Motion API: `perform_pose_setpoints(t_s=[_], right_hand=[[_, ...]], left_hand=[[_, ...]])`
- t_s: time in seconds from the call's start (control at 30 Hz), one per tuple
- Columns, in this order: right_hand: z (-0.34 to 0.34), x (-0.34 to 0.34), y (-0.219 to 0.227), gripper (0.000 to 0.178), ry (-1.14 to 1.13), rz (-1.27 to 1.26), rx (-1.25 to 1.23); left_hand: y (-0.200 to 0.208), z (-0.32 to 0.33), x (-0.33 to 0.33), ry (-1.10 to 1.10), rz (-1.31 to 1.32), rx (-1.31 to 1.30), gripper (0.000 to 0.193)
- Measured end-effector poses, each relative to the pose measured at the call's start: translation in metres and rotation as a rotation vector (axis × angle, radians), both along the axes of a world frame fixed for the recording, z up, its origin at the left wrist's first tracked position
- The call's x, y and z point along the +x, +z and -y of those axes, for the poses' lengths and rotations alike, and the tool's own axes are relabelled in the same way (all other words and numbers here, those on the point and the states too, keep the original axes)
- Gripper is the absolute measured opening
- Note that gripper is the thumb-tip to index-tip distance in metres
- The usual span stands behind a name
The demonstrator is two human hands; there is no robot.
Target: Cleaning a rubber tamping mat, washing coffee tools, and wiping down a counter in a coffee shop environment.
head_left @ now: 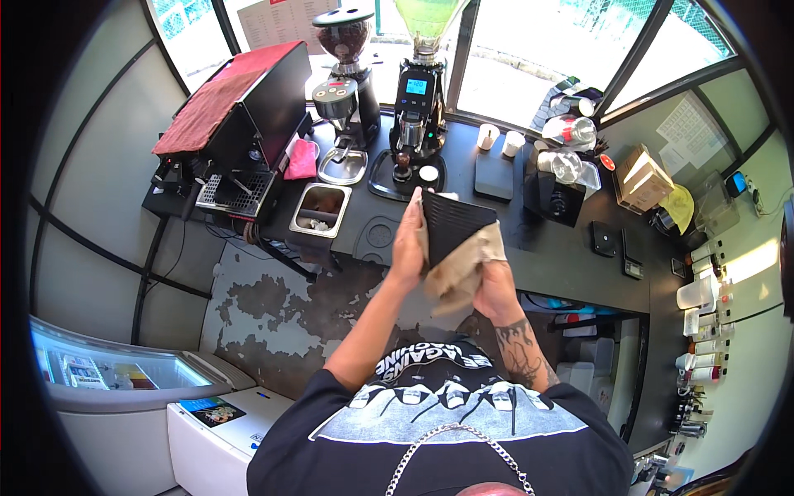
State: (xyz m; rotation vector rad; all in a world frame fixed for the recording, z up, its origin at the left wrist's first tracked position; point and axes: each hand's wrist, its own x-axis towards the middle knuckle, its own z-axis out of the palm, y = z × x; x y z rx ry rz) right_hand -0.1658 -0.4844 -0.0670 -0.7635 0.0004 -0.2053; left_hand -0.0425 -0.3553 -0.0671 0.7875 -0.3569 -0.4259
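Observation:
Above the front edge of the counter, my hands hold a black ribbed tray-like piece [453, 221], tilted up. My left hand [407, 250] grips its left edge, fingers along the side. Against its lower right side my right hand [496, 291] presses a beige cloth [456, 281], which hangs down in folds; most of the right fingers are hidden behind cloth and tray. Just beyond the tray a small white cup [428, 174] and a tamper-like tool with a dark knob [402, 168] stand on the base of a black coffee grinder [418, 103].
An espresso machine [240, 124] under a red cloth stands left, beside a second grinder [346, 99]. A steel bin [321, 210] is sunk into the counter [546, 256]. Paper cups [488, 136], a black scale [494, 178] and a cardboard box [643, 178] lie rightward. A chest freezer [124, 405] sits lower left.

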Motion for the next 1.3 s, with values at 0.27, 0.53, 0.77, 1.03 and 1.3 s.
perform_pose_setpoints(t_s=[0.27, 0.53, 0.77, 1.03, 1.3], right_hand=[[0.04, -0.01, 0.032, 0.051, 0.119, 0.084, 0.42], [0.07, -0.011, 0.074, 0.054, 0.209, 0.428, 0.407], [0.046, 0.021, 0.019, 0.037, 0.119, -0.193, 0.307], [0.054, -0.014, 0.079, 0.048, -0.076, -0.72, -1.724], [-0.038, 0.022, 0.051, 0.075, -0.346, -0.061, -1.519]], left_hand=[[-0.036, -0.041, -0.012, -0.497, -0.105, 0.308, 0.074], [0.041, -0.101, 0.015, -0.362, -0.153, -0.099, 0.059], [0.07, -0.054, -0.025, 0.126, 0.256, 0.154, 0.046], [0.082, -0.057, -0.008, 0.094, 0.831, 0.334, 0.041], [0.004, -0.015, -0.046, -0.148, -0.247, -0.223, 0.064]])
